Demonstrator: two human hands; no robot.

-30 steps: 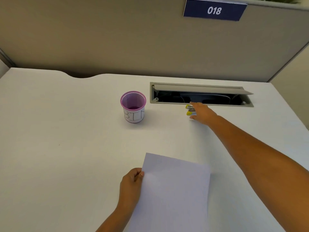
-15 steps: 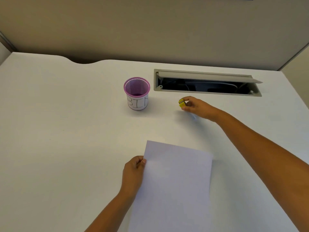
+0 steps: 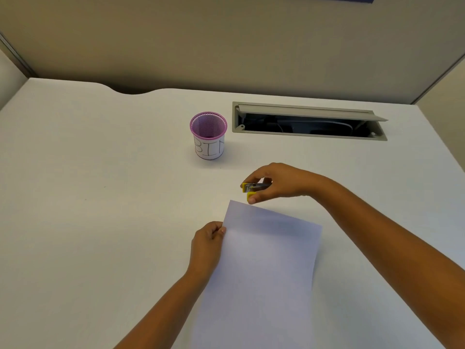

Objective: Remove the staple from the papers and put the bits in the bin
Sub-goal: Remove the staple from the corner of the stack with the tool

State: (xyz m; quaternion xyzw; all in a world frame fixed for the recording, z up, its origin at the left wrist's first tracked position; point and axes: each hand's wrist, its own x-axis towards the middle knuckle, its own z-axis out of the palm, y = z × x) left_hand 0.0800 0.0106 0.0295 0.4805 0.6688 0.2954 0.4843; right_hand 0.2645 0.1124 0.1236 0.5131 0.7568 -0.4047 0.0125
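White papers (image 3: pixel 261 270) lie on the desk in front of me, tilted, top left corner pointing away. My left hand (image 3: pixel 207 244) pinches their left edge near that corner. My right hand (image 3: pixel 279 183) grips a small yellow and metal staple remover (image 3: pixel 251 188) just above the papers' top edge, near the top left corner. The staple itself is too small to make out. A purple mesh cup labelled BIN (image 3: pixel 208 138) stands upright beyond the papers, to the left of my right hand.
A grey cable hatch (image 3: pixel 309 122) is set in the white desk (image 3: pixel 88 197) at the back right, its lid raised and cables inside. A beige partition wall runs behind the desk. The desk's back edge has a curved notch at the left.
My right hand picked up the staple remover by the cable hatch and brought it back toward me to the papers' top edge. My left hand has kept its hold on the papers.
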